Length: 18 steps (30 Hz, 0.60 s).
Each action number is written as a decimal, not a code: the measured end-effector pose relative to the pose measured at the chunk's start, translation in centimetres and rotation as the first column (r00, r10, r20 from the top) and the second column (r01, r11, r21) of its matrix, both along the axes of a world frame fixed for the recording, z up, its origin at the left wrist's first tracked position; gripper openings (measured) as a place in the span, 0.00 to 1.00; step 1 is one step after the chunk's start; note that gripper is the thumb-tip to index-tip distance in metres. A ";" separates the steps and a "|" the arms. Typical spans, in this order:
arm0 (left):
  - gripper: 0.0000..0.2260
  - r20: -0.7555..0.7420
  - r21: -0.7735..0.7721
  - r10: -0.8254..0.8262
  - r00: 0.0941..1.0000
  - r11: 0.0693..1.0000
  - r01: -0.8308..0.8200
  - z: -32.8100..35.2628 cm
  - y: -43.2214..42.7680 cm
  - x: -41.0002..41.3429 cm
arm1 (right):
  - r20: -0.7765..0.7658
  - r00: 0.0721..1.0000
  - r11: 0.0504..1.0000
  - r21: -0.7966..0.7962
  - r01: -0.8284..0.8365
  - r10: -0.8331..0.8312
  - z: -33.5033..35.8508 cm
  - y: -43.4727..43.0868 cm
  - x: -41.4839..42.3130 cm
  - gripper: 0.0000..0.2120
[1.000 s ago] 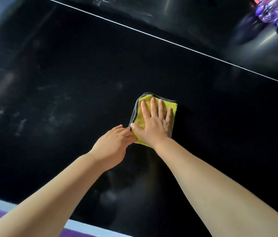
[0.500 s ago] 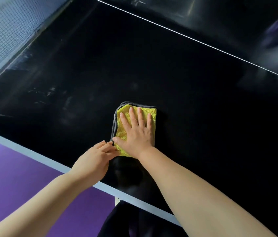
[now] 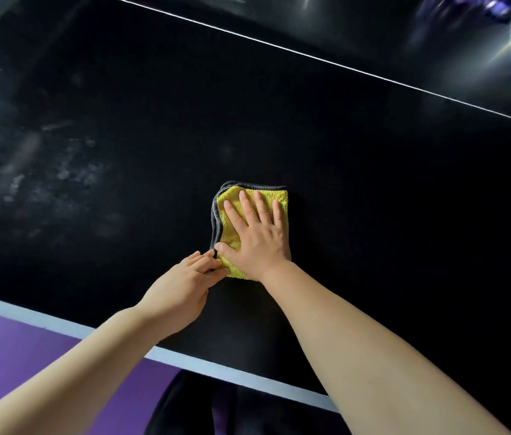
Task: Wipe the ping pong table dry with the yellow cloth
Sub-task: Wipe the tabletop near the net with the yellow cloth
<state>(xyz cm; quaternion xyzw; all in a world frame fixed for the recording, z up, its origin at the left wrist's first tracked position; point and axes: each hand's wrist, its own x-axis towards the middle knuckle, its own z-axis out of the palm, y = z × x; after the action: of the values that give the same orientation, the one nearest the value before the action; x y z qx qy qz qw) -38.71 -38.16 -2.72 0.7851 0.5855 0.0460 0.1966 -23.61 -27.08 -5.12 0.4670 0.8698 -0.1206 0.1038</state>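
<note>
I am wiping the counter (image 3: 373,183): right grip (image 3: 255,237) pressing flat-fingered on the yellow cloth (image 3: 228,229), left grip (image 3: 182,290) pinching its corner. Next, probably sweeping left over the smears (image 3: 28,177).

Left hand (image 3: 179,290): is showing bare, knuckles and finger backs facing the camera.
Right hand (image 3: 257,240): is showing bare as well, its nails looking short and plain.
Forearms: the left forearm (image 3: 75,365) and right forearm (image 3: 357,350) are running uncovered down to the picture's lower edge.
Clothing: the person is wearing a black garment (image 3: 185,403), which is showing in loose folds at bottom centre.
</note>
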 end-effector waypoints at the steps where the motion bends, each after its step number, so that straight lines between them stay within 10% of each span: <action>1: 0.26 0.014 -0.004 -0.007 1.000 1.000 0.007 -0.1 0.7 1.7 | 0.001 1.000 1.000 0.000 0.018 -0.018 0.0 0.6 1.9 0.39; 18: 0.25 0.091 -0.106 -0.264 0.960 0.956 0.273 -0.8 7.8 25.2 | 0.113 0.894 0.900 0.109 0.423 -0.434 -0.8 1.8 27.5 0.39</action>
<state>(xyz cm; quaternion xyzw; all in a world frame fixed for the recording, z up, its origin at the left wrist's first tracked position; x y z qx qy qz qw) -13.50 -30.35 -3.49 0.8422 0.4671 0.0138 0.2690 3.91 -25.28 -5.90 0.6581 0.7407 -0.0734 0.1138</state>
